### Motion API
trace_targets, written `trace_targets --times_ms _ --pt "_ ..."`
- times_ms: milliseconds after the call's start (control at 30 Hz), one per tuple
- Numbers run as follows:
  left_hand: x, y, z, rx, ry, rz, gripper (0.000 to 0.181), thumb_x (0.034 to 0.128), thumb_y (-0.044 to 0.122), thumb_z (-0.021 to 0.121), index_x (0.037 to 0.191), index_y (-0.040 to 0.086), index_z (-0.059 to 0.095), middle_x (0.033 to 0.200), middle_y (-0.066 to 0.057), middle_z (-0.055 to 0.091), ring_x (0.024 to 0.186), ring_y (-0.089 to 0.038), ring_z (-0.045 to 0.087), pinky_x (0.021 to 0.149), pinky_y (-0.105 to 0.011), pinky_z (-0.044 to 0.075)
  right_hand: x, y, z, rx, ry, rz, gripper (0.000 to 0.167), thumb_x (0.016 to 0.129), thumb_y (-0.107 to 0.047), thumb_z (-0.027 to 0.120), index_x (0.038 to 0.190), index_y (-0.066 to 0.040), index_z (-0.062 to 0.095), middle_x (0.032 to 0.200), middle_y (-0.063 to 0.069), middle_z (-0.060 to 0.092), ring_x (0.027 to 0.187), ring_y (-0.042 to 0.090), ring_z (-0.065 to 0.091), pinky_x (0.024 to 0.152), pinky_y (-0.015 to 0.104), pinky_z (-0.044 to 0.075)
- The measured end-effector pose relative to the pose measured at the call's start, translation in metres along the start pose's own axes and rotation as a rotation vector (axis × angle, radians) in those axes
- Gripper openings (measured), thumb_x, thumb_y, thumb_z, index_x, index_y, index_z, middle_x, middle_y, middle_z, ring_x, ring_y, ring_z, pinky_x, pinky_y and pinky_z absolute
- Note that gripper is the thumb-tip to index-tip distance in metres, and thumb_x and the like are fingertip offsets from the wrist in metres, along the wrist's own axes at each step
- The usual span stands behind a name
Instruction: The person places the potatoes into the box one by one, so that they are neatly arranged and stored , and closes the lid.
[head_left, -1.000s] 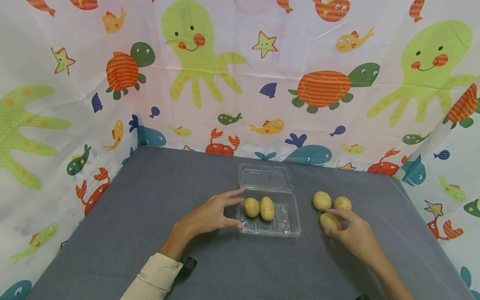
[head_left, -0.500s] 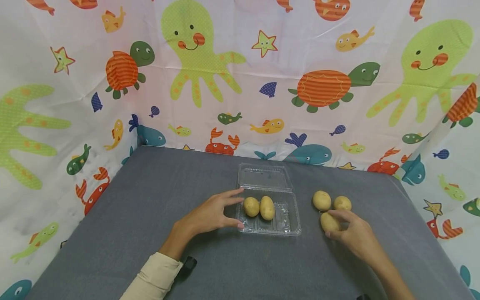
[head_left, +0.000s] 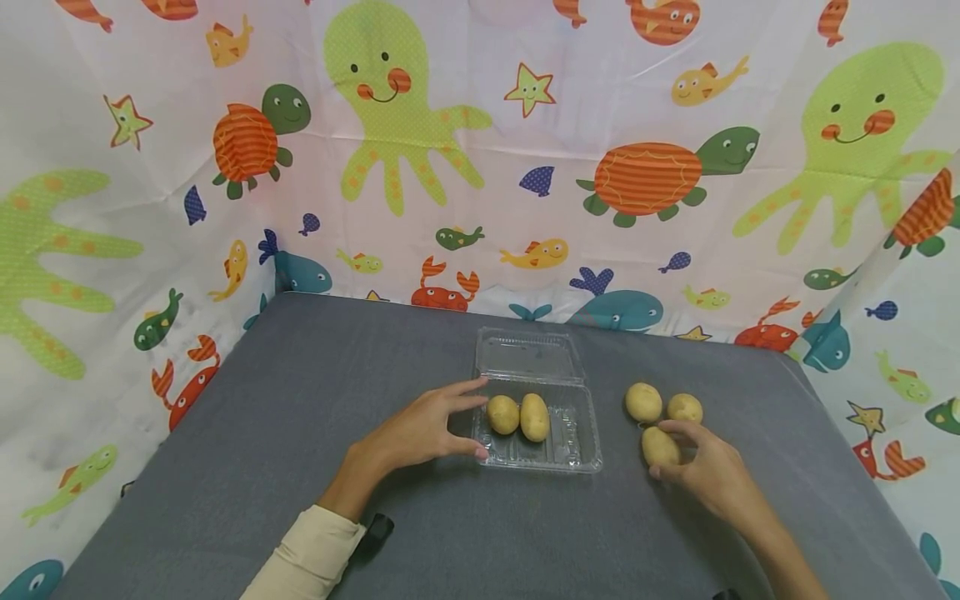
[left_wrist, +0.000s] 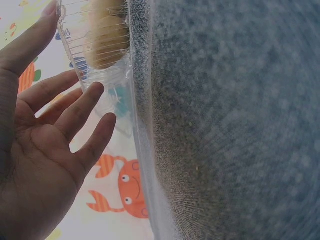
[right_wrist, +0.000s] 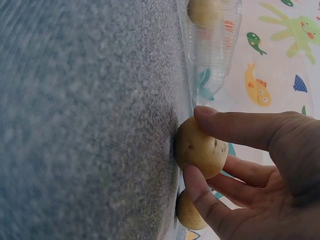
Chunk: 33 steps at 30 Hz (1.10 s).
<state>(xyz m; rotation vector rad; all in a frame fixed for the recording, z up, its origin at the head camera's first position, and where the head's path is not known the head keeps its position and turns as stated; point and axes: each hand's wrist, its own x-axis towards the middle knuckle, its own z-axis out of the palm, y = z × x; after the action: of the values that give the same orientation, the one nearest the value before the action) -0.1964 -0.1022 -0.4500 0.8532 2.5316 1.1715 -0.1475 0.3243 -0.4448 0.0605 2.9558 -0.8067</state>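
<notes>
A clear plastic container lies with its lid tipped back, holding a round potato and an oval potato. My left hand touches its left edge with spread fingers and thumb; the left wrist view shows this hand beside the ribbed wall. To the right, my right hand pinches a potato on the table. In the right wrist view that potato sits between the thumb and fingers of the hand. Two more potatoes lie just behind it.
The grey cloth-covered table extends around the container. A curtain printed with sea animals stands behind the table and along both sides. The raised lid lies toward the back.
My right fingers have shifted slightly on the potato, which has turned a little and looks more upright. My left hand and the container have stayed put.
</notes>
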Motion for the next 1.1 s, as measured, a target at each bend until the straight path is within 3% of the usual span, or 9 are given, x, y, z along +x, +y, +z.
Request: trace_targets --times_ms 233,700,1100 --pt "0.0008 -0.0008 0.0 0.009 -0.001 0.005 0.086 0.0853 0.042 0.09 0.157 0.011 0.054 0.171 0.006 0.036 0.158 -0.026 0.033 0.124 -0.057 0.034 0.0008 0.0001 -0.0001 -0.005 -0.01 -0.003 0.075 0.078 -0.024 0.095 0.142 -0.004 0.063 0.15 0.031 0.054 0.129 0.054 0.057 0.096 0.069 0.048" --pt "0.0005 -0.0012 0.0006 0.011 0.003 0.009 0.084 0.0854 0.039 0.09 0.155 0.009 0.055 0.171 0.005 0.037 0.158 -0.027 0.034 0.124 -0.057 0.034 -0.0017 -0.0003 0.0027 0.006 0.011 -0.022 0.076 0.078 -0.023 0.095 0.143 -0.002 0.062 0.14 0.03 0.064 0.124 0.051 0.063 0.095 0.066 0.049" --pt "0.0003 -0.0016 0.0005 0.027 0.003 0.009 0.086 0.0851 0.043 0.09 0.155 0.009 0.055 0.171 0.006 0.037 0.158 -0.026 0.034 0.124 -0.056 0.035 -0.003 0.0002 0.0056 -0.011 0.028 -0.039 0.072 0.079 -0.027 0.094 0.141 -0.003 0.065 0.146 0.031 0.057 0.125 0.052 0.059 0.094 0.068 0.05"
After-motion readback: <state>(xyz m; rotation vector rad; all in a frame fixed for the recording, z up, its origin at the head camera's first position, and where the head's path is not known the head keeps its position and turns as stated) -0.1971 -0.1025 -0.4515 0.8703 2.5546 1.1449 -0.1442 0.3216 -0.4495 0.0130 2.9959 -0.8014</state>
